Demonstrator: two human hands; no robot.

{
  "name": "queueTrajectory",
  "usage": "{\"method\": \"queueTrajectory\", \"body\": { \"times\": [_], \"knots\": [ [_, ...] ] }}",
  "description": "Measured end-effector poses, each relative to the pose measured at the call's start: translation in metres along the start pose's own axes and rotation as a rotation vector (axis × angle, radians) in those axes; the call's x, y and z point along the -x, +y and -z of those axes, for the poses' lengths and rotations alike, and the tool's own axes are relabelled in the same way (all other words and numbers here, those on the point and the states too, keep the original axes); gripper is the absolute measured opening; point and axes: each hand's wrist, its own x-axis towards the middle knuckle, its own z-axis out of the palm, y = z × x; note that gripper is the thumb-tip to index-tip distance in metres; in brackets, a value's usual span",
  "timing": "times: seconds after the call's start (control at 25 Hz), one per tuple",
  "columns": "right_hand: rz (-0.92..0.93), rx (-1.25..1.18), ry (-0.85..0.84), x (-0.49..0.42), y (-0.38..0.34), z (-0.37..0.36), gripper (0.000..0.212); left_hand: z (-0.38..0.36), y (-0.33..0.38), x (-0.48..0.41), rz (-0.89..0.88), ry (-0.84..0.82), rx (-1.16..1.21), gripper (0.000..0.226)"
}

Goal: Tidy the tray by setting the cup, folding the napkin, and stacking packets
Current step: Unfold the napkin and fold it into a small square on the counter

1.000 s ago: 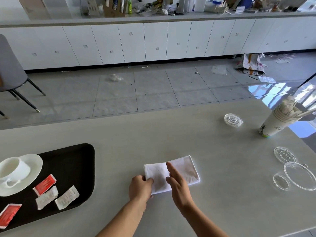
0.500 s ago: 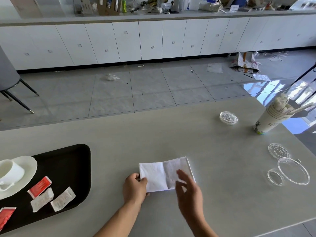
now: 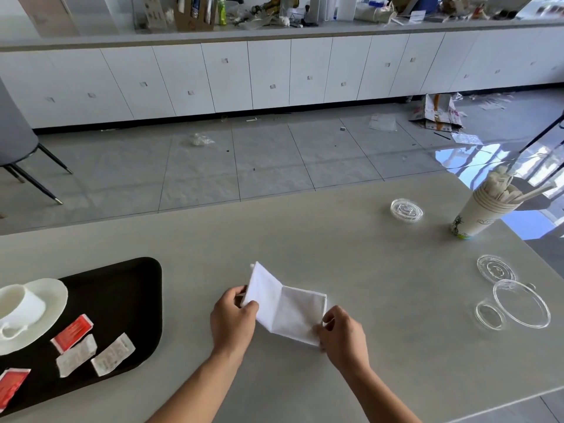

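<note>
A white napkin (image 3: 283, 309) is lifted off the grey table, bent along a crease, its left half raised. My left hand (image 3: 233, 319) pinches its left edge and my right hand (image 3: 341, 334) pinches its lower right corner. At the left lies a black tray (image 3: 122, 300). On it a white cup (image 3: 18, 303) rests on a white saucer (image 3: 52, 297). Below them lie two red packets (image 3: 72, 332) (image 3: 12, 386) and two white packets (image 3: 76, 355) (image 3: 113, 354), spread apart, not stacked.
A paper cup (image 3: 479, 215) holding straws or sticks stands at the far right. Clear plastic lids (image 3: 406, 210) (image 3: 496, 268) (image 3: 522, 303) (image 3: 489, 315) lie on the right side of the table. A chair (image 3: 18, 148) stands on the floor at the left.
The napkin lay flat under both hands; now both hands have taken its ends and lifted it, the left half raised and folding over. The view shifted slightly.
</note>
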Motion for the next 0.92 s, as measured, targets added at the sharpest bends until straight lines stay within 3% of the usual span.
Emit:
{"method": "queueTrajectory", "body": {
  "times": [0.32, 0.44, 0.52, 0.6, 0.72, 0.92],
  "knots": [
    [0.021, -0.199, -0.164, 0.007, -0.002, -0.008, 0.014, -0.019, -0.004, 0.028, -0.51, -0.066, -0.271, 0.018],
    [0.001, -0.238, -0.16, 0.0, 0.002, 0.001, 0.014, -0.023, -0.017, 0.034, -0.576, -0.091, -0.322, 0.023],
    [-0.043, -0.39, -0.151, -0.006, 0.001, 0.005, 0.018, -0.026, -0.021, 0.037, -0.611, -0.1, -0.344, 0.024],
    [-0.124, -0.535, -0.163, -0.013, -0.006, 0.008, 0.037, -0.03, -0.022, 0.038, -0.646, -0.1, -0.367, 0.025],
    [-0.146, -0.424, -0.104, -0.025, -0.02, 0.011, 0.054, -0.034, -0.026, 0.039, -0.672, -0.113, -0.397, 0.029],
    [-0.095, -0.262, -0.1, -0.038, -0.023, 0.013, 0.024, -0.039, -0.038, 0.043, -0.754, -0.162, -0.451, 0.034]
  ]
}}
